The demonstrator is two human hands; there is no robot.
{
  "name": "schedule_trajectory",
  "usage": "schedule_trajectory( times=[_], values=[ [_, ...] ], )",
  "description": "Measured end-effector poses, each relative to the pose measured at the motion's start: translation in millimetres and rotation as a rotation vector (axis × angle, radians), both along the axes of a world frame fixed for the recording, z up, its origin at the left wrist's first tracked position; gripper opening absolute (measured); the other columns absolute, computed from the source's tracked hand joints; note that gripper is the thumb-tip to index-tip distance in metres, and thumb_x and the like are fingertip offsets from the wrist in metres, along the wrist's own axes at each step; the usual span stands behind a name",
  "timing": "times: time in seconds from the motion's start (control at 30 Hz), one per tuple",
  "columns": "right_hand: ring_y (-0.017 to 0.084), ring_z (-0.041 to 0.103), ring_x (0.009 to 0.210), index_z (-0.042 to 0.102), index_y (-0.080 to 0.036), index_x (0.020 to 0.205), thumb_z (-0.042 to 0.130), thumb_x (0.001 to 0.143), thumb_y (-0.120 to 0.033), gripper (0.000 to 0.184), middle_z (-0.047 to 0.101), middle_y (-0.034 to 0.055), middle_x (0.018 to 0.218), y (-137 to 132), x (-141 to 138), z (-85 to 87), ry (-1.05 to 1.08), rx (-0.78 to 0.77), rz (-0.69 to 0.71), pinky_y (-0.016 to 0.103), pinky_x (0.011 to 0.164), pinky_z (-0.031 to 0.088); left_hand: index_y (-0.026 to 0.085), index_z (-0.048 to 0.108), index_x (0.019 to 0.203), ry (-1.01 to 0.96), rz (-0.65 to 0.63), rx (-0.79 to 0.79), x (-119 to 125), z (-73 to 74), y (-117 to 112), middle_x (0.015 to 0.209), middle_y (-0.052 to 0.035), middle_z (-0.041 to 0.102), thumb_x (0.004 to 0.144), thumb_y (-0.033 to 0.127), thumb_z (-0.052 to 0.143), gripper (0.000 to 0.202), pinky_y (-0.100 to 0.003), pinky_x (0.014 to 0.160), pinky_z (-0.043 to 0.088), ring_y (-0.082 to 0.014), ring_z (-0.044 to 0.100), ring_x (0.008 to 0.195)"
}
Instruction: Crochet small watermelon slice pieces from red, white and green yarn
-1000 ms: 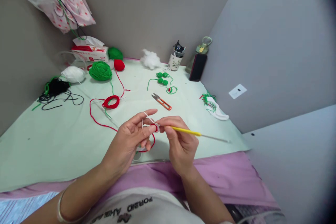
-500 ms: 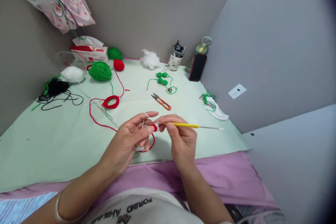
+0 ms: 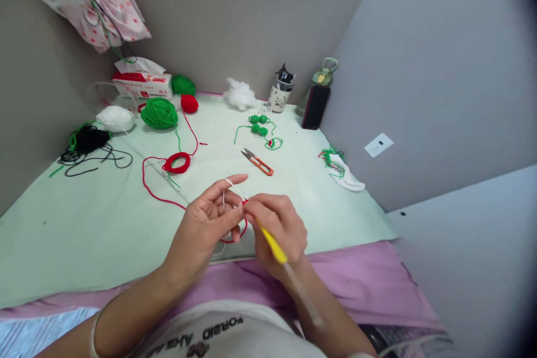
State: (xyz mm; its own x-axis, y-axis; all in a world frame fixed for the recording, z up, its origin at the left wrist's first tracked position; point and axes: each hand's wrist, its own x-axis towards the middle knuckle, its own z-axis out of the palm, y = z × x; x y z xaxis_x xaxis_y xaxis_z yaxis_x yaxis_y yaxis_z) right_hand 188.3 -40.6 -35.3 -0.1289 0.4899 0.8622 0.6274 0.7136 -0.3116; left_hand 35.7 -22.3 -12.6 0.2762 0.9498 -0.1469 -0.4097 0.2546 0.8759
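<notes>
My left hand (image 3: 212, 217) pinches a small red and white crochet piece (image 3: 244, 202), mostly covered by the fingers. White yarn (image 3: 230, 182) runs over its raised index finger. My right hand (image 3: 280, 229) is closed around a crochet hook (image 3: 272, 241) with a yellow handle; its near end slants down towards my forearm and is blurred. The working tip is hidden at the piece, where both hands' fingertips meet. A red strand (image 3: 245, 228) loops below the left fingers.
Orange-handled thread snips (image 3: 257, 161) lie beyond my hands, near small green crocheted balls (image 3: 259, 130). At left are a red yarn ring (image 3: 177, 163), green yarn (image 3: 159, 113), white yarn (image 3: 116, 118) and black yarn (image 3: 89, 140). A phone (image 3: 316, 107) leans against a bottle (image 3: 325, 75).
My right hand has turned, swinging the hook's free end from pointing right to pointing down towards me. The crochet piece is now more hidden, and my left hand has shifted slightly left.
</notes>
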Motion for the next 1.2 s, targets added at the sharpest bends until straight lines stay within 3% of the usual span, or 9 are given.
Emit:
schedule_trajectory(
  times=[0.07,0.17,0.3,0.47,0.6,0.7,0.8,0.9,1.2],
  values=[
    [0.021,0.071,0.094,0.071,-0.022,0.120,0.060,0.097,-0.009,0.029,0.074,0.0103,0.103,1,0,-2.5,-0.017,0.020,-0.033,0.032,0.076,0.060,0.021,0.075,0.126,-0.087,-0.069,-0.116,0,0.2,3,0.063,0.0077,0.052,0.080,0.025,0.087,0.047,-0.014,0.045,0.041,-0.0031,0.041,0.046],
    [0.019,0.071,0.091,0.073,-0.024,0.114,0.055,0.101,-0.010,0.027,0.074,0.0071,0.100,2,1,1.2,0.283,-0.157,0.091,0.034,0.078,0.060,0.014,0.078,0.119,-0.192,-0.104,-0.226,-2,2.6,8,0.055,0.0114,0.037,0.080,0.020,0.087,0.040,-0.011,0.042,0.034,-0.0015,0.024,0.045],
    [0.015,0.067,0.076,0.076,-0.024,0.099,0.056,0.103,-0.019,0.021,0.073,0.0028,0.091,6,2,9.9,0.633,-0.381,0.275,0.032,0.070,0.057,0.017,0.079,0.117,-0.166,-0.100,-0.159,-3,6.5,8,0.056,0.0102,0.042,0.081,0.019,0.085,0.036,-0.011,0.042,0.036,-0.0015,0.026,0.045],
    [0.018,0.071,0.089,0.076,-0.027,0.109,0.058,0.101,-0.014,0.023,0.077,0.0042,0.098,6,1,5.7,0.443,-0.323,0.191,0.035,0.079,0.059,0.020,0.078,0.118,-0.099,-0.047,-0.084,4,6.7,4,0.069,0.0062,0.057,0.079,0.023,0.088,0.040,-0.014,0.044,0.042,-0.0008,0.036,0.044],
    [0.021,0.072,0.098,0.074,-0.030,0.121,0.062,0.097,-0.010,0.034,0.076,0.0078,0.111,3,2,1.4,0.151,-0.144,0.069,0.036,0.081,0.061,0.016,0.081,0.113,-0.185,-0.108,-0.190,4,4.1,9,0.056,0.0101,0.042,0.079,0.024,0.087,0.035,-0.011,0.040,0.037,-0.0009,0.026,0.043],
    [0.018,0.071,0.089,0.076,-0.029,0.114,0.059,0.099,-0.011,0.029,0.076,0.0051,0.100,4,3,5.2,0.347,-0.198,0.107,0.034,0.077,0.060,0.013,0.082,0.109,-0.251,-0.117,-0.261,0,4.8,14,0.057,0.0107,0.038,0.076,0.019,0.088,0.034,-0.009,0.039,0.034,-0.0008,0.022,0.045],
    [0.014,0.066,0.074,0.077,-0.028,0.102,0.057,0.103,-0.019,0.023,0.072,0.0013,0.089,7,3,10.4,0.677,-0.389,0.246,0.031,0.068,0.056,0.016,0.081,0.110,-0.225,-0.059,-0.204,-2,7.0,14,0.065,0.0074,0.051,0.076,0.014,0.087,0.034,-0.010,0.041,0.038,0.0000,0.028,0.046],
    [0.015,0.066,0.077,0.079,-0.026,0.099,0.061,0.102,-0.024,0.018,0.073,0.0024,0.092,10,2,12.0,0.679,-0.487,0.329,0.031,0.071,0.054,0.018,0.080,0.112,-0.148,-0.058,-0.118,0,7.6,10,0.070,0.0056,0.057,0.078,0.018,0.087,0.035,-0.013,0.044,0.043,-0.0007,0.032,0.046],
    [0.013,0.066,0.074,0.080,-0.025,0.098,0.062,0.102,-0.027,0.018,0.072,0.0028,0.093,8,7,10.1,0.785,-0.512,0.388,0.030,0.068,0.054,0.019,0.075,0.125,-0.099,-0.103,-0.089,0,7.3,7,0.055,0.0110,0.040,0.083,0.023,0.085,0.043,-0.014,0.044,0.039,-0.0031,0.028,0.046]
  ],
)
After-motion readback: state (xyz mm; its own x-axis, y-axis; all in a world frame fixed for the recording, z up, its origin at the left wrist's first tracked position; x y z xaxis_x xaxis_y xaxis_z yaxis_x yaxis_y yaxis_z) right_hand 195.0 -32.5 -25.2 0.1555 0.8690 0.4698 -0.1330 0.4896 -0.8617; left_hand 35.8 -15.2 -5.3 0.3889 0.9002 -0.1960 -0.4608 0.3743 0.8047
